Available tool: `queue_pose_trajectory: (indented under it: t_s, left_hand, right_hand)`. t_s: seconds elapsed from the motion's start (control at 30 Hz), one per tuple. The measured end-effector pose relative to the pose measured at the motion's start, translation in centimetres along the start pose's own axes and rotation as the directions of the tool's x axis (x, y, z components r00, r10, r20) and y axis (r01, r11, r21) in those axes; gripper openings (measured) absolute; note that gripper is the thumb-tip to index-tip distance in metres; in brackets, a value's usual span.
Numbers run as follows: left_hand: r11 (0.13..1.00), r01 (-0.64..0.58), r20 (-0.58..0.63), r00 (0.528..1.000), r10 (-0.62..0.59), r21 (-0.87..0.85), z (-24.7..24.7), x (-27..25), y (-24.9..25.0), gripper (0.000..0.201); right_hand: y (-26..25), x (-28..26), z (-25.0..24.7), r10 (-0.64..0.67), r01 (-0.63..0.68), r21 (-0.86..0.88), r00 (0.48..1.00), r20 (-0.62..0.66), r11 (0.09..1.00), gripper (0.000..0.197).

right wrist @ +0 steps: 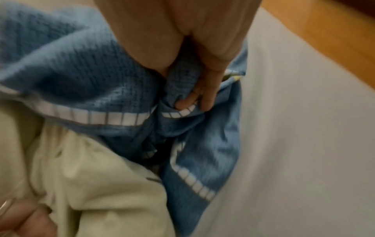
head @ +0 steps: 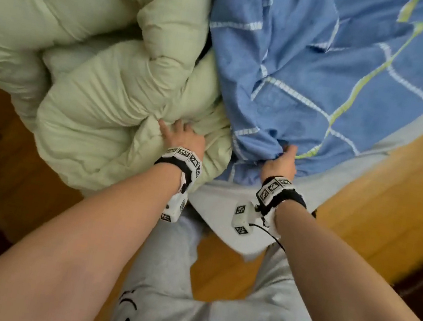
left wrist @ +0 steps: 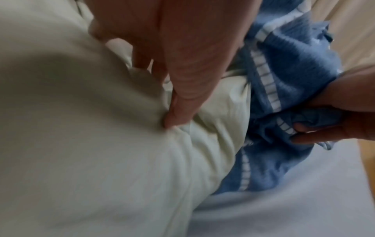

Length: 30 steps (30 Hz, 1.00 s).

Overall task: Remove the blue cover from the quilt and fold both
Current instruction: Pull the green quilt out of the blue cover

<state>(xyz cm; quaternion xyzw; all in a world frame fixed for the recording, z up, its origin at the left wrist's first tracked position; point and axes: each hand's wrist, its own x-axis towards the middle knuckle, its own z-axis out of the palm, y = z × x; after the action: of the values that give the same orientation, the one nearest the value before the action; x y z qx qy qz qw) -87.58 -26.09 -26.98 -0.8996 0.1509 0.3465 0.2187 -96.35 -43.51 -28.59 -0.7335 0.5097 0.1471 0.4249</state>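
Note:
The pale green quilt lies bunched in thick rolls on the left and hangs over the bed's edge. To its right spreads the blue cover, with white and yellow-green stripes. My left hand is on the quilt's near roll; in the left wrist view its fingers dig into a fold of the quilt. My right hand grips a gathered bunch of the cover's near edge, with fingers curled round the blue cloth. Quilt and cover touch between my two hands.
A light grey sheet covers the mattress under both. A wooden bed frame runs along the right. Wood floor shows below the hanging quilt. My legs in grey trousers stand against the bed's corner.

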Motion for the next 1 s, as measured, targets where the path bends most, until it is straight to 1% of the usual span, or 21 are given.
queue_pose_trajectory:
  t_s: [0.03, 0.07, 0.1, 0.13, 0.17, 0.2, 0.23, 0.27, 0.3, 0.33, 0.37, 0.47, 0.53, 0.57, 0.67, 0.7, 0.77, 0.83, 0.9, 0.93, 1.0]
  left_hand:
    - [1.0, -0.009, 0.024, 1.0, 0.009, -0.018, -0.9, -0.5, 0.5, 0.052]
    - [0.999, -0.018, 0.037, 0.999, 0.02, -0.044, -1.7, -1.0, 1.0, 0.07]
    - [0.997, -0.035, 0.038, 0.999, 0.038, -0.065, -2.5, -1.4, 1.7, 0.095]
    - [0.995, -0.046, 0.011, 0.999, 0.048, -0.092, -3.2, -2.1, 2.4, 0.113]
    - [0.993, -0.047, -0.032, 0.999, 0.043, -0.108, -3.8, -2.7, 3.2, 0.122]
    - [0.992, -0.032, -0.083, 0.996, 0.023, -0.121, -4.2, -3.1, 4.0, 0.12]
    - [0.988, -0.016, -0.143, 0.99, -0.006, -0.152, -4.3, -3.3, 4.8, 0.108]
    - [0.98, -0.018, -0.191, 0.981, -0.02, -0.196, -4.5, -3.4, 5.4, 0.083]
    - [0.968, -0.038, -0.218, 0.976, -0.018, -0.249, -5.0, -3.6, 5.8, 0.053]
    - [0.95, -0.052, -0.205, 0.979, -0.013, -0.306, -5.6, -3.9, 6.1, 0.032]
    - [0.929, -0.061, -0.176, 0.984, -0.004, -0.364, -6.3, -4.2, 6.3, 0.027]
    - [0.866, -0.068, -0.129, 0.992, 0.004, -0.496, -10.2, -6.5, 5.3, 0.023]
    - [0.844, -0.057, -0.133, 0.991, -0.017, -0.533, -13.5, -8.6, 4.2, 0.022]
    - [0.832, -0.068, -0.152, 0.988, -0.02, -0.55, -15.6, -9.8, 3.5, 0.023]
    - [0.804, -0.129, -0.262, 0.965, -0.034, -0.581, -23.3, -14.4, 1.2, 0.027]
    - [0.798, -0.15, -0.29, 0.956, -0.032, -0.584, -24.9, -15.0, 0.8, 0.028]
    - [0.78, -0.201, -0.369, 0.929, -0.04, -0.592, -29.7, -17.5, -0.1, 0.029]
    - [0.76, -0.26, -0.431, 0.902, -0.028, -0.595, -33.6, -19.6, -0.7, 0.03]
    - [0.781, -0.265, -0.463, 0.885, -0.035, -0.566, -35.8, -20.9, -1.2, 0.031]
    - [0.802, -0.251, -0.471, 0.881, -0.043, -0.543, -36.1, -21.2, -1.3, 0.032]
    - [0.843, -0.215, -0.457, 0.889, -0.041, -0.493, -35.6, -21.3, -1.3, 0.033]
  right_hand:
    - [-0.3, -0.2, -1.3, -0.028, 0.028, 0.014, 0.999, -0.022, 0.999, 0.033]
    - [-0.9, -0.7, -2.5, -0.053, 0.053, 0.02, 0.998, -0.03, 0.998, 0.034]
    - [-1.4, -1.1, -3.6, -0.075, 0.076, 0.031, 0.997, -0.032, 0.997, 0.035]
    - [-2.0, -1.5, -4.6, -0.105, 0.106, 0.04, 0.994, -0.027, 0.994, 0.036]
    - [-2.4, -1.7, -5.5, -0.149, 0.15, 0.042, 0.989, -0.027, 0.988, 0.037]
    - [-2.9, -2.0, -6.4, -0.208, 0.209, 0.036, 0.978, -0.026, 0.977, 0.036]
    - [-3.2, -2.2, -7.2, -0.269, 0.27, 0.021, 0.963, -0.019, 0.963, 0.034]
    - [-3.4, -2.3, -7.9, -0.323, 0.323, -0.006, 0.946, -0.006, 0.946, 0.031]
    - [-3.4, -2.3, -8.7, -0.365, 0.365, -0.038, 0.931, 0.008, 0.93, 0.026]
    - [-3.4, -2.5, -9.6, -0.399, 0.399, -0.068, 0.917, 0.022, 0.914, 0.022]
    - [-3.4, -2.6, -10.5, -0.422, 0.423, -0.086, 0.906, 0.031, 0.902, 0.018]
    - [-4.5, -3.8, -13.5, -0.455, 0.456, -0.08, 0.89, 0.031, 0.886, 0.014]
    - [-7.0, -5.0, -15.9, -0.485, 0.485, -0.055, 0.874, 0.016, 0.873, 0.014]
    - [-8.8, -5.7, -17.4, -0.516, 0.516, -0.04, 0.857, 0.004, 0.856, 0.015]
    - [-15.7, -8.4, -23.1, -0.635, 0.637, 0.01, 0.77, -0.063, 0.771, 0.018]
    - [-17.4, -8.8, -24.3, -0.647, 0.65, 0.006, 0.756, -0.102, 0.76, 0.02]
    - [-21.2, -10.7, -28.5, -0.685, 0.702, 0.04, 0.704, -0.187, 0.711, 0.023]
    - [-23.7, -12.3, -31.9, -0.718, 0.748, 0.054, 0.653, -0.242, 0.662, 0.021]
    - [-24.7, -12.9, -34.2, -0.747, 0.779, 0.049, 0.616, -0.25, 0.625, 0.021]
    - [-24.6, -12.9, -34.9, -0.751, 0.78, 0.045, 0.614, -0.244, 0.624, 0.022]
    - [-23.5, -12.2, -35.0, -0.723, 0.747, 0.017, 0.649, -0.238, 0.665, 0.026]
